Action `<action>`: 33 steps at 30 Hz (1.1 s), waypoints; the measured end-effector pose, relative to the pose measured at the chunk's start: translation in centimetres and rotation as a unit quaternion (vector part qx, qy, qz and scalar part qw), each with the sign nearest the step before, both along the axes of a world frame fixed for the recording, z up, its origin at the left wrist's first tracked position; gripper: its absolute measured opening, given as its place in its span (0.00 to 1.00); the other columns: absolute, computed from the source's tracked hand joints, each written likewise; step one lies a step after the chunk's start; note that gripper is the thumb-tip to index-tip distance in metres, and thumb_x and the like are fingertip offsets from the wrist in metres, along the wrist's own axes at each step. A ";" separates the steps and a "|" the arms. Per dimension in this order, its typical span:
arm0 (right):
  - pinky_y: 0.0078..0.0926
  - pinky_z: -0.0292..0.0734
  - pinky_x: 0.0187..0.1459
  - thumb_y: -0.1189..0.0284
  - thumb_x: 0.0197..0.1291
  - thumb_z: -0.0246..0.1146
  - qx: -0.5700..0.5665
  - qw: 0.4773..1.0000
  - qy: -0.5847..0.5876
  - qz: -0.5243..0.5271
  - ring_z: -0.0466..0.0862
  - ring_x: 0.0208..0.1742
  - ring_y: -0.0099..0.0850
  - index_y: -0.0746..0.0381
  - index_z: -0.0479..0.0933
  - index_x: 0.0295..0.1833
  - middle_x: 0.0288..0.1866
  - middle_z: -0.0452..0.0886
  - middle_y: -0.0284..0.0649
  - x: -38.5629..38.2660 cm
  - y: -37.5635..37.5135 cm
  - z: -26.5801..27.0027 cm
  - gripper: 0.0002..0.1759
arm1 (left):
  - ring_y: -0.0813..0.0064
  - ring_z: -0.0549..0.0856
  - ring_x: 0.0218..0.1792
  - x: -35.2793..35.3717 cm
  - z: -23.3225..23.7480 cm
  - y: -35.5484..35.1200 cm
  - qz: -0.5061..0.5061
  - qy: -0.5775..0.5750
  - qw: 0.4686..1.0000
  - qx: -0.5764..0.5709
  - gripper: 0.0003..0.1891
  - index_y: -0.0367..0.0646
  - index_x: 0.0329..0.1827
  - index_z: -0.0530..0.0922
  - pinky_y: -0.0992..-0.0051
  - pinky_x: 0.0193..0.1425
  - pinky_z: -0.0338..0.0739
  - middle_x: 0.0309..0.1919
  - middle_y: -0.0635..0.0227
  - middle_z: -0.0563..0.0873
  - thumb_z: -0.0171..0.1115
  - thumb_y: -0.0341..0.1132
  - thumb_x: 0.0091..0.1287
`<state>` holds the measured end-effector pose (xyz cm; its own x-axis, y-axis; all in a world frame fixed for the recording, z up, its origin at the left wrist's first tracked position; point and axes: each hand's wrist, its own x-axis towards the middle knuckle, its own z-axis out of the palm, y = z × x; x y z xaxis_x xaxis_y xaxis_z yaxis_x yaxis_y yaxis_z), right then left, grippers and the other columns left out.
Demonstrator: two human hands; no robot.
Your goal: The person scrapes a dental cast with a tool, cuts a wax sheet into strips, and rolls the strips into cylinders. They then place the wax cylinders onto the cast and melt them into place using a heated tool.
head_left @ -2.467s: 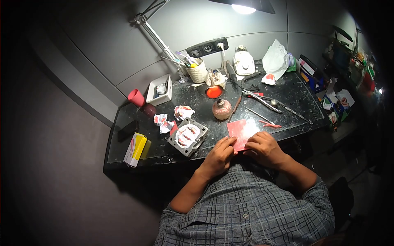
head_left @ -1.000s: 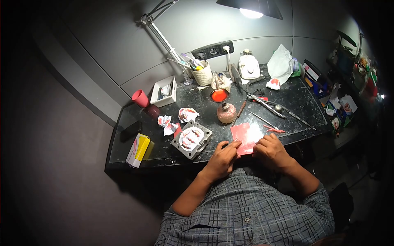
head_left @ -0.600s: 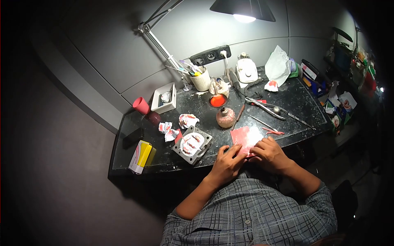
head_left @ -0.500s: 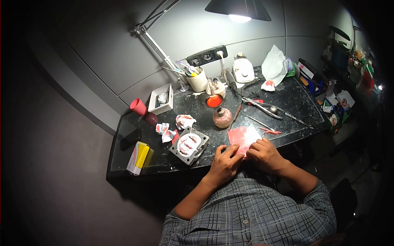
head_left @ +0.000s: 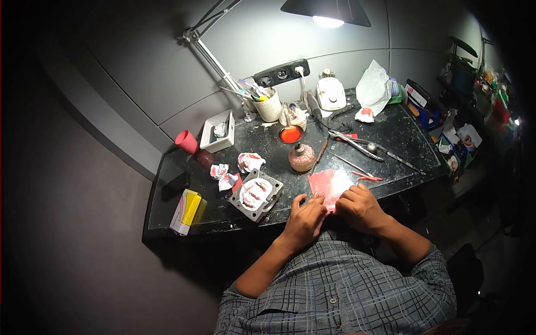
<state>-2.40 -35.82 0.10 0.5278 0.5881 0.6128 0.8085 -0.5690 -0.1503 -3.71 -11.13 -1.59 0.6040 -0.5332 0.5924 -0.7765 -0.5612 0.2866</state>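
Note:
A pink wax sheet [head_left: 322, 183] lies at the front edge of the black bench, with lamplight glaring off its right side. My left hand [head_left: 305, 221] has its bent fingers closed on the sheet's near left edge. On the near right edge, the curled fingers of my right hand [head_left: 359, 209] hold the same sheet; their tips are mostly hidden. Left of my hands is a metal flask [head_left: 266, 213] with white plaster and reddish tooth rows. Just beyond the sheet stand a spirit burner [head_left: 302, 158] and a pan of red wax [head_left: 290, 134].
Pliers [head_left: 357, 146], a thin metal tool [head_left: 349, 163] and red wax strips [head_left: 367, 177] lie to the right. Plaster pieces [head_left: 251, 162], a yellow-white box [head_left: 186, 212], a red cup [head_left: 186, 142] and a white tray [head_left: 218, 132] are leftward. A lamp [head_left: 329, 12] hangs overhead.
The view has shifted very slightly. Both hands stay on the near edge of the wax sheet, with only small finger movements.

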 end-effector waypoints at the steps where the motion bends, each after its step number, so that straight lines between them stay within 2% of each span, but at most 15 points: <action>1: 0.40 0.71 0.45 0.71 0.59 0.72 0.001 1.000 0.003 0.002 0.81 0.40 0.38 0.57 0.81 0.40 0.37 0.81 0.36 0.0 0.0 0.0 0.07 | 0.55 0.91 0.67 0.0 0.0 0.0 0.001 -0.005 1.000 -0.001 0.08 0.40 0.49 0.85 0.47 0.77 0.70 0.64 0.53 0.92 0.75 0.32 0.75; 13: 0.40 0.71 0.48 0.71 0.64 0.72 0.022 0.999 0.024 0.014 0.82 0.43 0.39 0.57 0.82 0.43 0.41 0.82 0.38 -0.4 1.0 -0.3 0.06 | 0.57 0.90 0.69 0.3 -0.9 0.4 0.004 -0.003 1.000 -0.004 0.07 0.39 0.48 0.84 0.47 0.79 0.68 0.65 0.54 0.92 0.75 0.30 0.74; 15: 0.40 0.71 0.49 0.71 0.65 0.72 0.019 0.999 0.027 0.013 0.82 0.44 0.39 0.57 0.82 0.43 0.41 0.82 0.38 -0.6 0.7 0.0 0.06 | 0.58 0.90 0.68 0.7 -0.5 1.3 -0.039 0.037 0.998 -0.018 0.12 0.37 0.56 0.85 0.45 0.82 0.68 0.64 0.54 0.92 0.75 0.29 0.74; 16: 0.40 0.71 0.49 0.71 0.65 0.72 0.015 0.999 0.033 0.012 0.82 0.44 0.39 0.58 0.82 0.44 0.41 0.82 0.38 -0.6 0.7 0.2 0.06 | 0.58 0.90 0.68 0.7 -0.3 1.5 -0.040 0.034 0.999 -0.016 0.12 0.37 0.56 0.85 0.45 0.82 0.68 0.64 0.54 0.92 0.75 0.29 0.74; 18: 0.40 0.71 0.49 0.70 0.66 0.73 0.013 0.999 0.034 0.006 0.82 0.44 0.39 0.58 0.83 0.44 0.41 0.82 0.38 -0.8 0.7 0.5 0.06 | 0.59 0.91 0.67 0.6 -0.3 1.6 -0.056 0.061 0.997 -0.006 0.20 0.34 0.67 0.83 0.43 0.86 0.66 0.62 0.54 0.93 0.75 0.28 0.74; 19: 0.40 0.71 0.49 0.70 0.66 0.73 0.010 0.999 0.038 0.001 0.82 0.44 0.39 0.58 0.83 0.45 0.41 0.82 0.37 -0.9 0.7 0.6 0.07 | 0.59 0.91 0.67 0.7 -0.5 1.6 -0.056 0.060 0.997 -0.007 0.20 0.34 0.67 0.83 0.43 0.86 0.66 0.62 0.54 0.93 0.75 0.28 0.74; 21: 0.40 0.71 0.49 0.70 0.66 0.73 0.023 0.999 0.032 0.009 0.82 0.44 0.39 0.57 0.83 0.45 0.41 0.81 0.37 -0.9 1.0 0.6 0.07 | 0.60 0.91 0.66 1.0 -0.9 1.6 -0.064 0.052 0.996 -0.016 0.27 0.33 0.75 0.79 0.41 0.88 0.63 0.60 0.55 0.93 0.75 0.26 0.73; 25: 0.40 0.71 0.50 0.69 0.66 0.73 0.026 0.999 0.010 0.021 0.82 0.44 0.38 0.57 0.84 0.46 0.41 0.81 0.37 -0.5 1.4 -0.4 0.07 | 0.60 0.92 0.65 1.0 -0.8 1.5 -0.059 0.073 0.995 -0.017 0.26 0.32 0.74 0.79 0.40 0.89 0.62 0.59 0.56 0.93 0.75 0.25 0.74; 29: 0.39 0.71 0.49 0.68 0.65 0.72 0.015 1.000 -0.002 0.011 0.82 0.44 0.37 0.57 0.84 0.46 0.41 0.81 0.37 -0.4 1.4 -0.3 0.07 | 0.59 0.92 0.64 1.0 -1.2 1.3 -0.047 0.043 0.998 -0.021 0.26 0.32 0.74 0.79 0.38 0.90 0.61 0.57 0.57 0.94 0.74 0.25 0.74; 33: 0.40 0.70 0.47 0.69 0.61 0.73 0.013 1.000 -0.021 0.004 0.82 0.43 0.37 0.57 0.84 0.45 0.40 0.81 0.37 -0.4 1.3 -0.4 0.08 | 0.59 0.92 0.64 0.9 -1.2 1.3 -0.036 0.060 0.997 -0.013 0.25 0.32 0.73 0.79 0.36 0.91 0.57 0.57 0.56 0.94 0.74 0.26 0.74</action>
<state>-2.76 -34.48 -0.29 0.4973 0.5759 0.6488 0.8183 -0.5598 -0.1304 -2.79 -9.85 -2.77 0.6319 -0.5628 0.5329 -0.7739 -0.4959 0.3939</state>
